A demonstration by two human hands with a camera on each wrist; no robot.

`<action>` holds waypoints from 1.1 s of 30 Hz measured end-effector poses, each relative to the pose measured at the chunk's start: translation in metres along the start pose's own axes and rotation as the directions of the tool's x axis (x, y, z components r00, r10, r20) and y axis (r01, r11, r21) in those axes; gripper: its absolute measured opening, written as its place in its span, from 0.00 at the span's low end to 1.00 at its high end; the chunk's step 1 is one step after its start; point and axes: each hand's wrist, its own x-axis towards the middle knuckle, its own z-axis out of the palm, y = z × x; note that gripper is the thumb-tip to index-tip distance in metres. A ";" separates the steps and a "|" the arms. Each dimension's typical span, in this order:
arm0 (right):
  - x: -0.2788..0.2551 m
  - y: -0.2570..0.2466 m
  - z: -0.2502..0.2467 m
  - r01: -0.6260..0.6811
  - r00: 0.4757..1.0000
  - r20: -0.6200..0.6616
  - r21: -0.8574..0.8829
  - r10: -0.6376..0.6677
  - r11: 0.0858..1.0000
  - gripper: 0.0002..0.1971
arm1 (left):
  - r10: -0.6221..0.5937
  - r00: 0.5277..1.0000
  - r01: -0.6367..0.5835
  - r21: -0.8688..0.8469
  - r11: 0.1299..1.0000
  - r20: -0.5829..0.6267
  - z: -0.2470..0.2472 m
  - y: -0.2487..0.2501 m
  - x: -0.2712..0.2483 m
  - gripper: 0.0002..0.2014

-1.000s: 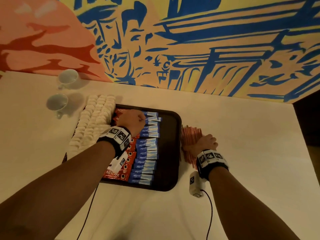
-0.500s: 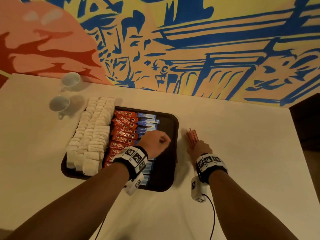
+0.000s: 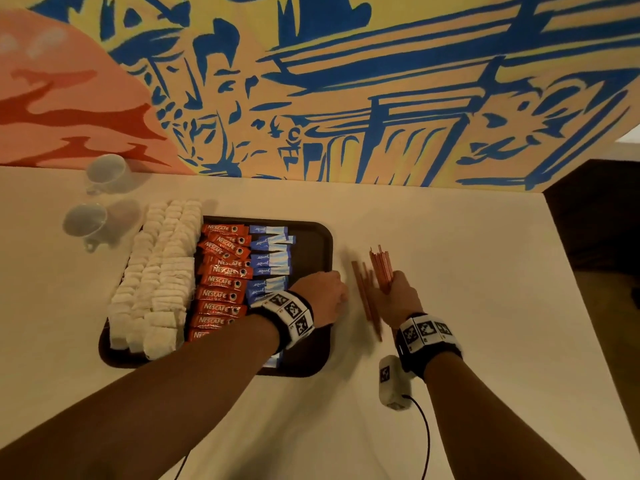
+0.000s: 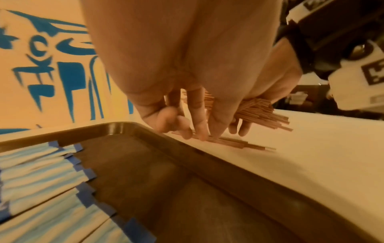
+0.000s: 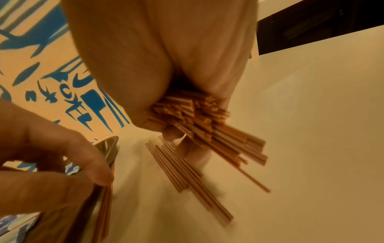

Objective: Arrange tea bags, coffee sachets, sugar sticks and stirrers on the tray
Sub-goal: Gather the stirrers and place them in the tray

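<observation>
A dark brown tray (image 3: 325,237) holds rows of white tea bags (image 3: 156,271), red coffee sachets (image 3: 221,282) and blue sugar sticks (image 3: 270,261); its right strip is bare. My left hand (image 3: 341,296) reaches over the tray's right rim (image 4: 207,157), and its curled fingertips (image 4: 199,134) pinch a few stirrers lying beside the tray. To the right, my right hand (image 3: 388,289) grips a thick bundle of brown stirrers (image 5: 207,125), raised off the table. Several loose stirrers (image 5: 187,174) lie on the table between the hands.
Two white cups (image 3: 104,173) (image 3: 85,220) stand at the back left near the painted wall. A small white device (image 3: 391,382) with a cable lies below my right wrist. The table ends at a dark drop (image 3: 588,237) on the right.
My left hand has left the sachets and crossed to the tray's right rim. My right hand has gathered the stirrers and lifted a bundle, leaving a few on the table.
</observation>
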 end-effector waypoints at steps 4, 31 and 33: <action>-0.002 0.000 0.006 0.004 1.000 -0.012 0.065 -0.003 0.998 0.22 | 0.047 0.999 -0.043 0.283 0.958 -0.007 0.001 0.008 0.008 0.16; 0.021 0.009 0.009 0.043 0.996 -0.065 -0.258 -0.062 0.965 0.16 | -0.324 0.942 0.335 -0.308 0.891 0.088 0.068 0.071 -0.006 0.43; 0.023 0.011 0.005 0.022 0.994 -0.101 -0.263 -0.050 0.964 0.15 | -0.325 0.944 0.324 -0.326 0.888 0.052 0.071 0.068 -0.007 0.40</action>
